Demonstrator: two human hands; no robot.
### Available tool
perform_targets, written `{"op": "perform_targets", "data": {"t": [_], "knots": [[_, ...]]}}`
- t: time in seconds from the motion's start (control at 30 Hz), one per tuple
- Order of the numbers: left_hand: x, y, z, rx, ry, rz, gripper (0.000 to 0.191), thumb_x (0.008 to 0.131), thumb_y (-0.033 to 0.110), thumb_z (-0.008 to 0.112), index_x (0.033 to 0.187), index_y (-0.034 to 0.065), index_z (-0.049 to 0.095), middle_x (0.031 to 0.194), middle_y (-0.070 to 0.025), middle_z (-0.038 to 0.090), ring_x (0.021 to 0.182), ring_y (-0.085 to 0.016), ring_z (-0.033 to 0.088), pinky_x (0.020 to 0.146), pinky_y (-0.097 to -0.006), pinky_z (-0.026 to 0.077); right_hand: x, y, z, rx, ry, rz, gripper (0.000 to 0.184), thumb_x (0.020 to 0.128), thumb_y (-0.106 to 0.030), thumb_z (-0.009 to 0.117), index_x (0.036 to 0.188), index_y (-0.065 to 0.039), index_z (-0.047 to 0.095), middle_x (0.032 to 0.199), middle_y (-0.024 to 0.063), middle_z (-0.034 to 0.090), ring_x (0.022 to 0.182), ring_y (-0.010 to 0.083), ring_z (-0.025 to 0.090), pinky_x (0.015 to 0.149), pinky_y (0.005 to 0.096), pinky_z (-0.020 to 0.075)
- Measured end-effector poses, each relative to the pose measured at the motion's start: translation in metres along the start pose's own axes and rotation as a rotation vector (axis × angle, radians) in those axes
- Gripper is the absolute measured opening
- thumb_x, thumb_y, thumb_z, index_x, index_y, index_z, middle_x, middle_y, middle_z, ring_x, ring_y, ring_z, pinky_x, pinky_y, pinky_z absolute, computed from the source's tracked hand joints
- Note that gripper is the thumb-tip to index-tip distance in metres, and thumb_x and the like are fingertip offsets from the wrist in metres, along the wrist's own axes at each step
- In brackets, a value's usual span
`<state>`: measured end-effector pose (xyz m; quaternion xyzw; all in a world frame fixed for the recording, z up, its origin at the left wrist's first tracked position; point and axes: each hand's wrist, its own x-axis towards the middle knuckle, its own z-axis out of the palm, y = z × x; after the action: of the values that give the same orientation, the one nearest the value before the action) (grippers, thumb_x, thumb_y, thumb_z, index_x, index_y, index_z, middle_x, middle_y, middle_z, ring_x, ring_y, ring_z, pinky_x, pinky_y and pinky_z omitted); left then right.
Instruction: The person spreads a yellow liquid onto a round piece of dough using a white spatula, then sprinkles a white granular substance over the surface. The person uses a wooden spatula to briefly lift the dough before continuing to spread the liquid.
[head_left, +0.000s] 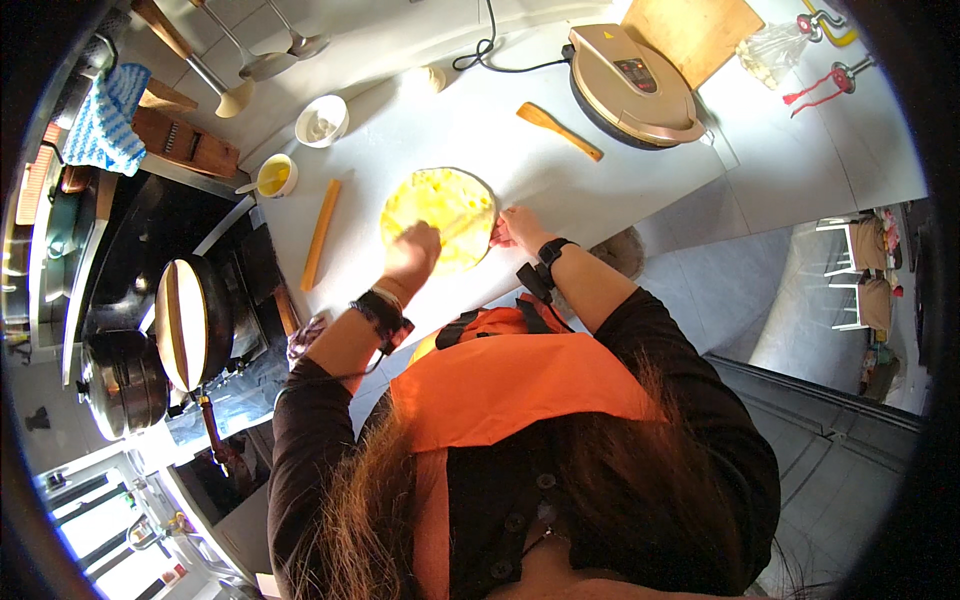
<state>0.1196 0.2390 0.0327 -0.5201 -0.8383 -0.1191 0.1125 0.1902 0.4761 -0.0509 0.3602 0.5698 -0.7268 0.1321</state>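
Note:
A flat round of dough (442, 195), covered with a yellow, patchy spread, lies on the white worktop (360, 225) before me. My left hand (415, 251) is over the lower left part of the round, its fingers curled downward and slightly blurred. Whether it holds anything is hidden. At the right edge of the round is my right hand (519, 227), fingers bent together by the rim; a grip on the dough cannot be made out. To the left lies a straight wooden stick (321, 234). Behind it stands a small bowl with yellow contents (276, 176) and a spoon handle over its rim.
A white bowl (322, 121) holds white powder. A wooden spatula (560, 131) lies before a gold electric griddle (634, 86), near a cutting board (690, 34) and a plastic bag (772, 52). On the left, a frying pan (193, 322) and a metal pot (124, 382) stand by the stove.

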Motion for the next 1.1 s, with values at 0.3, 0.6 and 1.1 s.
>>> {"op": "perform_targets", "data": {"t": [0.3, 0.6, 1.1], "knots": [[0.040, -0.088, 0.081, -0.632, -0.146, -0.863, 0.028, 0.082, 0.026, 0.066, 0.091, 0.0001, 0.070, 0.077, -0.0077, 0.068, 0.071, -0.016, 0.061, 0.067, -0.0314, 0.049, 0.009, 0.007, -0.003, -0.035, -0.037, -0.002, 0.031, 0.098, -0.026, 0.035, 0.091, 0.001, 0.049, 0.087, 0.0204, 0.068, 0.073, 0.0312, 0.069, 0.062, 0.0379, 0.0536], [-0.026, -0.134, 0.062, -1.054, -0.065, -1.249, 0.020, 0.081, 0.019, 0.067, 0.081, -0.0006, 0.068, 0.062, -0.0008, 0.058, 0.047, -0.008, 0.045, 0.040, -0.0263, 0.034, 0.002, 0.001, -0.004, -0.047, -0.041, 0.019, 0.031, 0.098, -0.025, 0.034, 0.092, 0.002, 0.049, 0.094, 0.0224, 0.067, 0.081, 0.0315, 0.069, 0.068, 0.0389, 0.0544], [0.021, -0.111, 0.042, -0.677, -0.428, -0.514, 0.027, 0.088, 0.027, 0.060, 0.097, 0.0028, 0.067, 0.087, -0.0126, 0.069, 0.080, -0.024, 0.065, 0.073, -0.0353, 0.050, 0.003, -0.002, -0.001, -0.136, -0.035, -0.007, 0.029, 0.098, -0.028, 0.037, 0.096, -0.001, 0.048, 0.090, 0.0195, 0.068, 0.078, 0.0308, 0.069, 0.068, 0.0406, 0.0539]]}}
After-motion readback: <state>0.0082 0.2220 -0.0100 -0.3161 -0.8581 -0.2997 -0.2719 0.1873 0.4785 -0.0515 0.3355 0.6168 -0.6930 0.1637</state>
